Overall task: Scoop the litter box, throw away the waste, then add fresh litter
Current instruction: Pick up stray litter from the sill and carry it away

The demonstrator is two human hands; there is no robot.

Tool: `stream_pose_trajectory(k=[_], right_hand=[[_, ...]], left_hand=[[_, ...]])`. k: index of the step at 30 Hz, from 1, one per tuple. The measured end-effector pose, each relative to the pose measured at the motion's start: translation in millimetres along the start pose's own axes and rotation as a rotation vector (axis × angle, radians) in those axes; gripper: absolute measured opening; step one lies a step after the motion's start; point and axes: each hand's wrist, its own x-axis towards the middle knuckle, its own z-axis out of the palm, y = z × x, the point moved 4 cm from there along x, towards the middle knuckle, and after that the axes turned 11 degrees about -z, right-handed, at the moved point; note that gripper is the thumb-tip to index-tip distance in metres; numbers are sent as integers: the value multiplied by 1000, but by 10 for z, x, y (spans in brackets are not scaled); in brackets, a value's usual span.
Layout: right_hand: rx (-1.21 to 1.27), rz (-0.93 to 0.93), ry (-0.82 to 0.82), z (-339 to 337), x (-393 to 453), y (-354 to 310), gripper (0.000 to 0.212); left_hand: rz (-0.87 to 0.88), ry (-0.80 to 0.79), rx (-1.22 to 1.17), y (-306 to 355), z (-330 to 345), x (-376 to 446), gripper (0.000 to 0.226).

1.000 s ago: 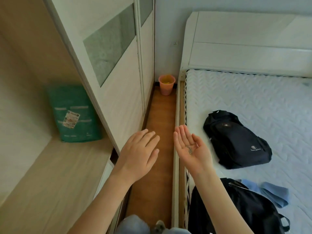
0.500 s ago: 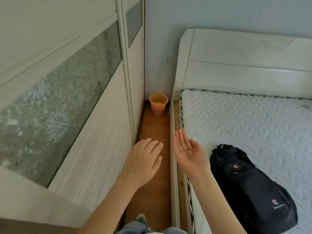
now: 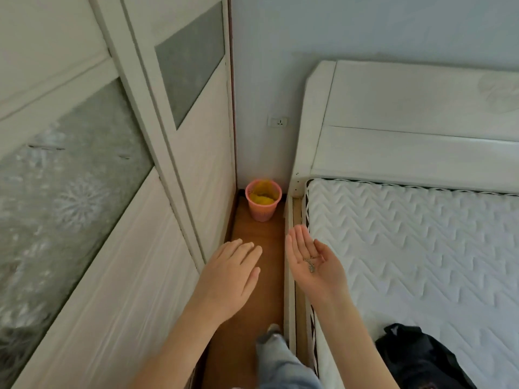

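A small pink mesh bin (image 3: pixel 263 201) with a yellow liner stands on the floor in the far corner of the narrow aisle. My right hand (image 3: pixel 313 262) is held palm up over the bed's edge, fingers straight, with a few small grey grains (image 3: pixel 310 264) lying in the palm. Palm down, my left hand (image 3: pixel 230 276) hovers over the aisle with relaxed fingers and holds nothing. The bin lies ahead of both hands. No litter box or scoop is in sight.
A white wardrobe with frosted sliding doors (image 3: pixel 118 234) lines the left side. A bed with a white quilted mattress (image 3: pixel 415 254) and white headboard fills the right. A dark backpack (image 3: pixel 418 357) lies on the mattress near me. Brown wooden floor (image 3: pixel 252 304) runs between.
The view has moved forward along the aisle: the open shelf with the green bag is out of sight and the pink bin is closer. Both hands keep their poses.
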Motion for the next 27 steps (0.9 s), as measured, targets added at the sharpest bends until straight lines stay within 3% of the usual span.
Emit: stream_pose_trajectory(k=[8,14,20,27], right_hand=[[-73,39,-5,1136,1620,-689,44],[-95,70,-10,1638,2668,-851,40],[-74,74,29,1851,3850,-823,45],[-86,10,42,2352,5270,-750,39]], left_hand=[[-50,1,-4,117,-86,2017,50],[-64,-14,6,49,-6,3155,56],[-28,-23,28,-286,369,4235,38],[23,-9,43,-780,680,5815,37]])
